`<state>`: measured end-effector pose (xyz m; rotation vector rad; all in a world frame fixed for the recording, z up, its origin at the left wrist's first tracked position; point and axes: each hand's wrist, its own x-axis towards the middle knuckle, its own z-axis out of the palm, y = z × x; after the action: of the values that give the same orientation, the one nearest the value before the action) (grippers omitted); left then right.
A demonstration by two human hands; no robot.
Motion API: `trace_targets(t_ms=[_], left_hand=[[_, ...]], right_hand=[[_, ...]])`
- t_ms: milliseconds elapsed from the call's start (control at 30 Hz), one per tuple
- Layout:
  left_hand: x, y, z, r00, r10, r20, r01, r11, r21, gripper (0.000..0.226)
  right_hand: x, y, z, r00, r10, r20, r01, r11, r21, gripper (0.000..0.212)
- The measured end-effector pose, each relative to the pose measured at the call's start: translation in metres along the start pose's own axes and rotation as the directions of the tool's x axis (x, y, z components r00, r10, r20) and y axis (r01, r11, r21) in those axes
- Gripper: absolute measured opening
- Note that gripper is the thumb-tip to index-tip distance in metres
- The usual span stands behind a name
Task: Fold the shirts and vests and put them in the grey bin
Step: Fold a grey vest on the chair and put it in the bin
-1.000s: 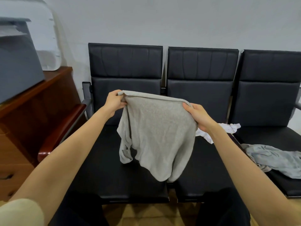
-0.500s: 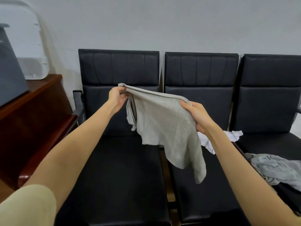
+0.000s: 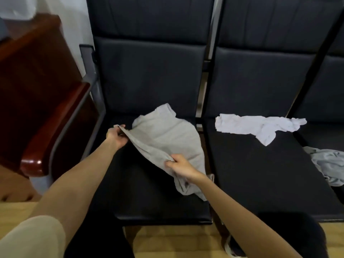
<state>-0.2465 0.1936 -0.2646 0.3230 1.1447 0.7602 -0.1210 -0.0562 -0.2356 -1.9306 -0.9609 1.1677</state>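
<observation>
Head view | left hand (image 3: 116, 135), right hand (image 3: 179, 167) pinch soft grey shirt (image 3: 167, 140) hem

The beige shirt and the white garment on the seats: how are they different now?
The beige shirt is held along one edge by the left hand and right hand; the white garment lies untouched. The beige shirt is on the left seat, the white garment on the next one. Both are unfolded.

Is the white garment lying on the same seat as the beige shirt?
No, the white garment lies on the middle seat, the beige shirt on the left one.
</observation>
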Motion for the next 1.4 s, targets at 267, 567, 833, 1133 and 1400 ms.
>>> trace_targets(t_ms=[267, 567, 833, 1133, 1400], left_hand=[[0.005, -0.017, -0.056, 0.999, -0.024, -0.033, 0.031, 0.977, 0.209, 0.024], [-0.020, -0.047, -0.077, 0.787, 0.521, 0.330, -0.333, -0.091, 0.938, 0.047], [-0.104, -0.121, -0.105, 0.127, -0.014, 0.992, -0.874, -0.475, 0.105, 0.019], [-0.087, -0.166, -0.092, 0.231, -0.211, 0.950, -0.852, -0.516, 0.092, 0.037], [-0.091, -0.159, -0.067, 0.637, 0.040, 0.769, -0.768, -0.048, 0.639, 0.010]], right_hand=[[-0.002, 0.036, 0.052, 0.987, -0.089, 0.132, 0.126, 0.941, -0.313, 0.015], [-0.024, 0.085, 0.049, 0.931, -0.356, 0.083, 0.329, 0.718, -0.613, 0.069], [-0.067, 0.122, -0.020, 0.928, -0.286, -0.238, 0.131, 0.849, -0.511, 0.057], [-0.064, 0.138, -0.048, 0.950, 0.023, -0.311, -0.125, 0.941, -0.313, 0.063], [-0.045, 0.142, -0.052, 0.991, -0.017, -0.130, -0.056, 0.844, -0.533, 0.059]])
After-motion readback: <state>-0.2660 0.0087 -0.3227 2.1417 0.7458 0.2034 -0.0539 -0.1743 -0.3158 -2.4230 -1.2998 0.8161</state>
